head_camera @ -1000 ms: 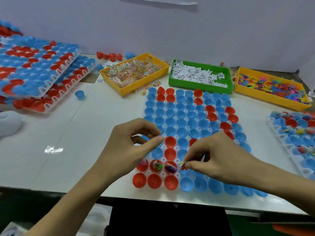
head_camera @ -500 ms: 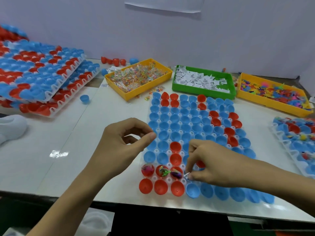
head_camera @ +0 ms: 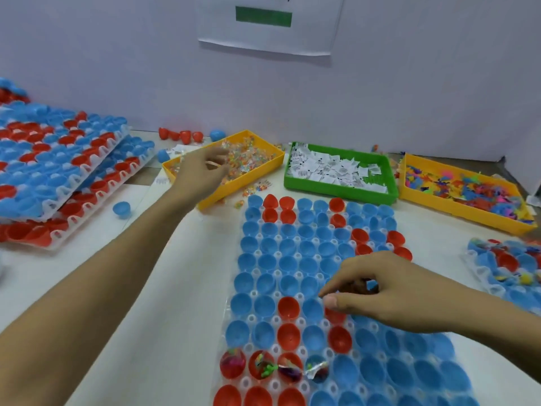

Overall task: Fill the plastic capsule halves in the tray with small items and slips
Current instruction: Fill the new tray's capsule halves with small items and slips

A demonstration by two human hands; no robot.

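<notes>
Your left hand (head_camera: 202, 171) reached over the near end of the yellow bin (head_camera: 263, 168) of small wrapped items at the table's (head_camera: 181, 273) back edge, fingers loosely spread, blurred, nothing clearly held. Your right hand (head_camera: 377, 291) hovered over the middle of the clear tray (head_camera: 251, 317), thumb and forefinger pinched on something dark; what it was, I could not tell. The capsule halves (head_camera: 292, 259) sat in the tray, four in the second-nearest row already filled. The slips (head_camera: 330, 167) in the green bin (head_camera: 339, 190) bore print too small to read, as did the wall sheet (head_camera: 269, 27) with its green bar.
</notes>
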